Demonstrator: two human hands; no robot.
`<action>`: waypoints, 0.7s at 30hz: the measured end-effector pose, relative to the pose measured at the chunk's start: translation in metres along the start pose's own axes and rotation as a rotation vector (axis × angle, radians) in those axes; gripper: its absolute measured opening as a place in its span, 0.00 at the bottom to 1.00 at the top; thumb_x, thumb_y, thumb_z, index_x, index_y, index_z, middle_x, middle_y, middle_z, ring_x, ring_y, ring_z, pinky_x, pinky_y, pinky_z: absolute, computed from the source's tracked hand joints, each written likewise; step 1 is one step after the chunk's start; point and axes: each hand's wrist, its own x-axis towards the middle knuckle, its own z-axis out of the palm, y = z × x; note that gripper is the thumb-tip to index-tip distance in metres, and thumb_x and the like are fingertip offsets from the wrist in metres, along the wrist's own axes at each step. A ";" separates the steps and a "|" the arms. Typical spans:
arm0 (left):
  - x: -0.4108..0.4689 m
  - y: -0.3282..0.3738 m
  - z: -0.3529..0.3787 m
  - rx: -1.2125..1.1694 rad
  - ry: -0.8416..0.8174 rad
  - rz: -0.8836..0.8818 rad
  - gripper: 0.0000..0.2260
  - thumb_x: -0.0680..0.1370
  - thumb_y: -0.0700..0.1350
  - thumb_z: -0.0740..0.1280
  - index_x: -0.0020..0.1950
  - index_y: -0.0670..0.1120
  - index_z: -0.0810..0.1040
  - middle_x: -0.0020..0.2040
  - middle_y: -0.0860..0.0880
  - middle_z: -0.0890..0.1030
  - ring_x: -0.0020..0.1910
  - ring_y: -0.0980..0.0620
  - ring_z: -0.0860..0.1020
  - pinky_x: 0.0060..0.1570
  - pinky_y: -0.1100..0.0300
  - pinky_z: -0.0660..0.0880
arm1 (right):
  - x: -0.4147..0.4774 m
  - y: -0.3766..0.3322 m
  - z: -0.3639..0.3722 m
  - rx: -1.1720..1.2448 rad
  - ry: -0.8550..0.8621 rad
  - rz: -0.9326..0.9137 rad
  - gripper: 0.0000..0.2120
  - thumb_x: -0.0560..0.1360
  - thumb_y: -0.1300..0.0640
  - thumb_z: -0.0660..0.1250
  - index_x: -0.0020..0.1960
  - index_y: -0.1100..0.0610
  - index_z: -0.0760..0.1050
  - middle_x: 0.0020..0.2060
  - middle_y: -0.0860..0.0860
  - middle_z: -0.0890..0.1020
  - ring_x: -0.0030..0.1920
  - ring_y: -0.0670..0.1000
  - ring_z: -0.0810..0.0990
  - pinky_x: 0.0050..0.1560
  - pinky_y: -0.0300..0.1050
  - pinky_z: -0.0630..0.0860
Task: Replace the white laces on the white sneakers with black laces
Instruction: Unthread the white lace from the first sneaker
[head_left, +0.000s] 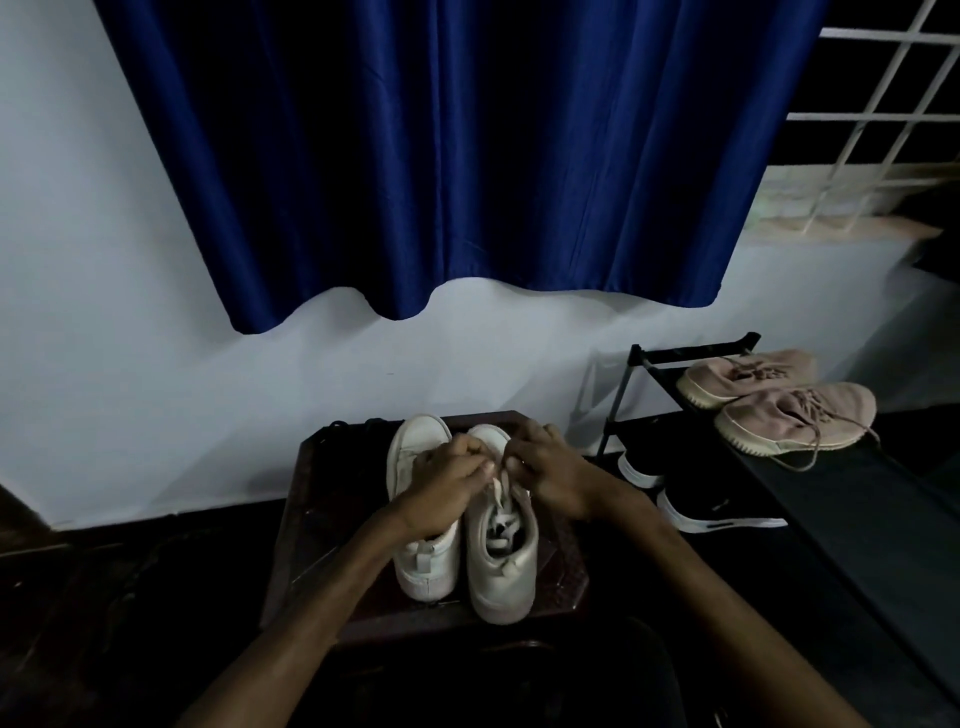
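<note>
Two white sneakers stand side by side, toes away from me, on a small dark wooden stool (311, 519). The left sneaker (423, 561) is partly covered by my left hand (447, 483). The right sneaker (501, 566) still carries its white lace (497, 499). My left hand and my right hand (550, 473) meet over the right sneaker's upper eyelets, and each pinches the white lace between curled fingers. Black laces (358, 427) lie in a dark heap at the stool's far left corner, hard to make out.
A black shoe rack (810, 483) stands to the right, with a pink pair of sneakers (779, 410) on top and black shoes with white soles (711, 509) below. A blue curtain (457, 156) hangs on the white wall behind. The floor is dark.
</note>
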 end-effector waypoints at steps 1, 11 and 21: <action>0.002 0.002 -0.002 -0.138 -0.032 -0.055 0.13 0.75 0.54 0.60 0.47 0.46 0.76 0.47 0.55 0.76 0.51 0.53 0.75 0.61 0.46 0.69 | -0.001 -0.002 -0.005 0.196 0.001 0.021 0.20 0.82 0.46 0.52 0.50 0.59 0.76 0.51 0.55 0.71 0.53 0.52 0.68 0.57 0.50 0.66; 0.004 0.061 -0.088 -0.815 0.213 -0.159 0.27 0.81 0.58 0.58 0.25 0.50 0.77 0.38 0.53 0.81 0.47 0.51 0.80 0.56 0.49 0.68 | 0.002 -0.028 -0.077 1.526 0.125 0.251 0.28 0.79 0.38 0.52 0.26 0.52 0.64 0.32 0.51 0.72 0.36 0.49 0.75 0.48 0.48 0.70; -0.026 0.035 -0.120 -0.662 0.495 -0.199 0.16 0.80 0.52 0.65 0.35 0.46 0.71 0.25 0.51 0.62 0.22 0.53 0.59 0.25 0.61 0.63 | -0.003 -0.017 -0.079 1.598 0.367 0.331 0.15 0.81 0.49 0.57 0.39 0.52 0.71 0.29 0.46 0.72 0.30 0.46 0.70 0.43 0.42 0.72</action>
